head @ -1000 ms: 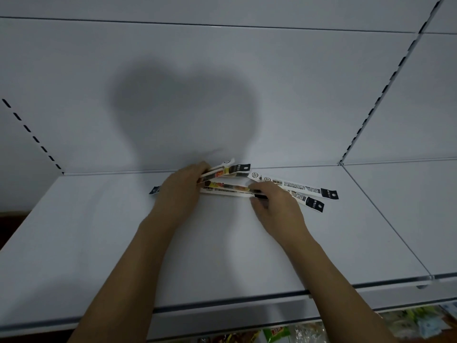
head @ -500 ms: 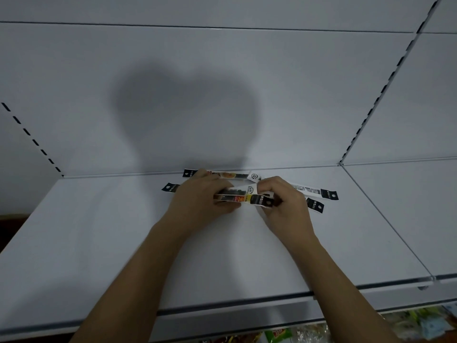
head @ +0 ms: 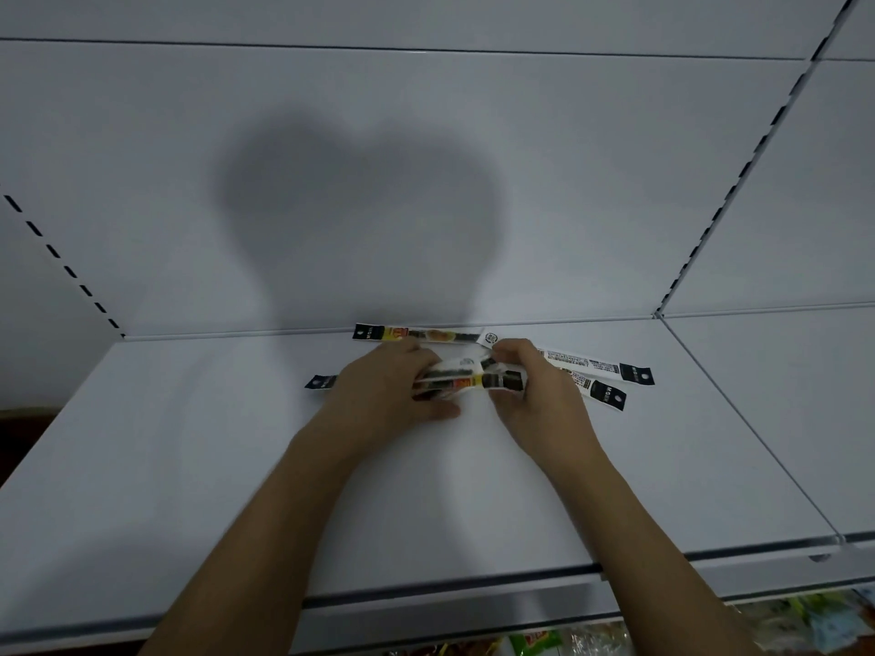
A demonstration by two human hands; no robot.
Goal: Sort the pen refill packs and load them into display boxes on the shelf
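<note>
A small bundle of pen refill packs is gripped from both ends: the left hand is curled round its left part, the right hand pinches its right end. How many packs are in the bundle is hard to make out, perhaps two or three. The bundle is held just above the shelf, near its back edge. One loose pack lies along that edge; two more are fanned out rightward, partly hidden by the right hand.
</note>
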